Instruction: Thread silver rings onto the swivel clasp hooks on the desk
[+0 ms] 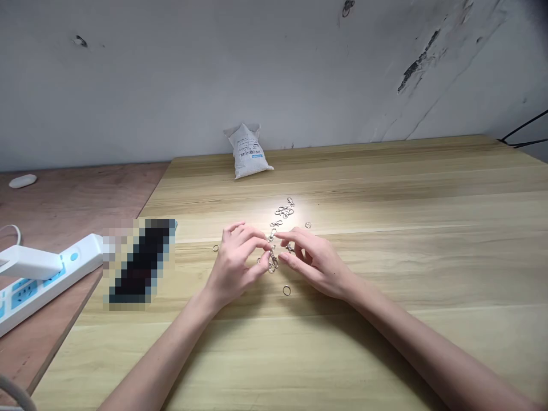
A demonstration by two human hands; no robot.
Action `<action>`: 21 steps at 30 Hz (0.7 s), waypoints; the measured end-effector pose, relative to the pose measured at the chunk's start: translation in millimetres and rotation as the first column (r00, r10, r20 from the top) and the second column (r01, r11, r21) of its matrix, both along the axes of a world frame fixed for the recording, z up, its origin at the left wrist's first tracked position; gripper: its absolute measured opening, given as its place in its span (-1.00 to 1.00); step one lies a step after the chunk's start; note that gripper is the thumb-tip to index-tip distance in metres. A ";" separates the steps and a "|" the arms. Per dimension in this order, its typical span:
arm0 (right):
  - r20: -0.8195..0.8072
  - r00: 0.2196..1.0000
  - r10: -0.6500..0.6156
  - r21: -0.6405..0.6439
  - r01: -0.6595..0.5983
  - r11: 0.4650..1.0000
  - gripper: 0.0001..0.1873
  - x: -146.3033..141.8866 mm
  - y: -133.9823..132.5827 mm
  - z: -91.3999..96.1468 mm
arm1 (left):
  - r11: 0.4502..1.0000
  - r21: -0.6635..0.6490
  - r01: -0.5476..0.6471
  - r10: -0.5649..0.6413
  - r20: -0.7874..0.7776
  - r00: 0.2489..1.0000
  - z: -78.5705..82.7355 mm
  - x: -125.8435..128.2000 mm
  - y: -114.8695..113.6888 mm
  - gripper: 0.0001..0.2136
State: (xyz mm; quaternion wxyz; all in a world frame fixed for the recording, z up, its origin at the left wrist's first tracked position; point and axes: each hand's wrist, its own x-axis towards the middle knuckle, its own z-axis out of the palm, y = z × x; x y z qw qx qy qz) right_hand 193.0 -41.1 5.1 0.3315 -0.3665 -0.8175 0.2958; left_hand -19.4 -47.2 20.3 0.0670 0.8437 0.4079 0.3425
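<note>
Near the middle of the wooden table, my left hand [240, 257] has thumb and index finger pinched together, with a small metal ring [273, 248] partly showing at the tips. My right hand [314, 257] is just across from it, thumb and index finger apart and nothing between them. Below and between the fingertips lie several silver swivel clasps [274, 261] and rings, partly covered by the left fingers. Another clasp [289, 248] shows behind the right fingers. Closer to me lies a loose split ring [287, 290].
Beyond the hands, more swivel clasps [284, 212] lie in a loose line. Single rings rest at right [308, 225] and left [216, 248]. A white parcel bag [250, 154] stands by the wall. At left are a blurred dark phone-like object [143, 262] and a power strip [81, 257].
</note>
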 end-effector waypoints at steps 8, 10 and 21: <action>-0.117 0.972 0.204 -0.263 -0.228 0.938 -0.74 -3.2 -4.7 13.4 | 0.998 0.050 0.035 -0.036 0.013 0.999 4.9 6.2 -5.4 -0.92; -0.107 0.965 0.239 -0.300 -0.261 0.918 -0.76 -0.7 -3.6 17.4 | 0.997 0.031 0.064 -0.064 0.023 0.998 4.8 4.8 -5.1 -0.92; 0.322 0.941 -0.105 0.535 -0.089 0.840 -0.74 9.8 -0.2 9.0 | 0.971 -0.225 0.084 -0.074 0.054 0.996 0.1 0.7 -1.3 -0.93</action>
